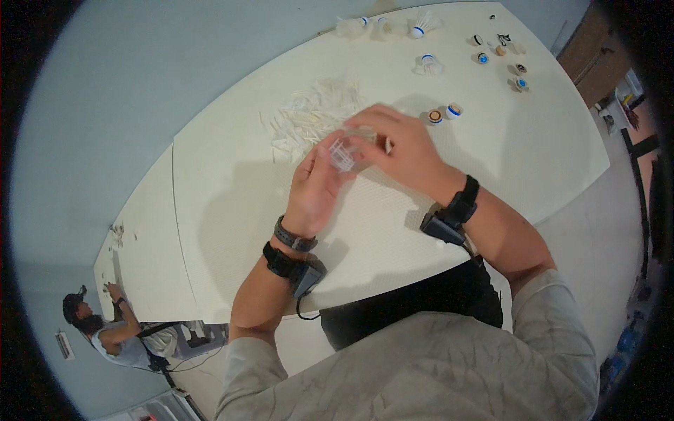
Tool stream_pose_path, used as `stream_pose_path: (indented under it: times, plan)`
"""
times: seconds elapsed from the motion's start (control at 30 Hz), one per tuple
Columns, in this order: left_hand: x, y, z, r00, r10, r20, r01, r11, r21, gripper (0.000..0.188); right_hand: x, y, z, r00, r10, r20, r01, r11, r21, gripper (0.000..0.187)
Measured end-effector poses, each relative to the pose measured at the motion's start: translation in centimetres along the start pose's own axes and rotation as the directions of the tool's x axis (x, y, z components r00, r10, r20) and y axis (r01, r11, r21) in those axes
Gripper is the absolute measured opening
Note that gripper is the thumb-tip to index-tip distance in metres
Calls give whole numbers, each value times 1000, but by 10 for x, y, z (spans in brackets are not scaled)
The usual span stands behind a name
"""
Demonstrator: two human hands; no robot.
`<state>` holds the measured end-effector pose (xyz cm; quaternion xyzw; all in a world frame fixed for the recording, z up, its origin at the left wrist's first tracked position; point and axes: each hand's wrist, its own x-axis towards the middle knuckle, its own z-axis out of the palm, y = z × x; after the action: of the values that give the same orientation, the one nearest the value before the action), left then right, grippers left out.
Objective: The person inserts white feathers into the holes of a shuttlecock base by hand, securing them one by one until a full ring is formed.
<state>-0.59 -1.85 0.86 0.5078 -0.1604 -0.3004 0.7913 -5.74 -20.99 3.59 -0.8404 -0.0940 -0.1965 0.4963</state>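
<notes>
A small white, cage-like piece of thin ribs, which looks like the stripped skirt of a shuttlecock, is between my hands above the table. My left hand grips it from the left, thumb across its near side. From the right, my right hand bends over it, with thumb and fingers closed at its far right edge; those fingertips are slightly blurred. Just beyond my hands lies a loose heap of white feather pieces. Two cork shuttlecock bases, one with a tan top and one with a blue band, stand right of my right hand.
At the far edge lie several shuttlecocks, one with a blue-banded base. A tattered one lies nearer. Several loose bases, including a blue-topped one, are scattered far right. Another person sits at the table's far left end.
</notes>
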Motion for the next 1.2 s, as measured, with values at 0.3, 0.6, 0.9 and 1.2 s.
stream_pose_path:
  times: [0.3,0.6,0.9,1.2]
  plan:
    - [1,2,-5,994,-104,34,101,991,83,50,-9,48,-100,957,233,-175,-274,518,-810,26]
    - [2,2,-4,995,-86,54,82,995,63,51,-8,54,-105,942,311,-126,-290,564,-773,30]
    - [2,0,-9,991,-102,89,101,995,20,51,-5,21,-89,955,298,-15,-237,728,-643,19]
    - [3,1,-10,991,-99,86,99,995,1,46,-2,37,-85,968,214,-130,-247,732,-635,19]
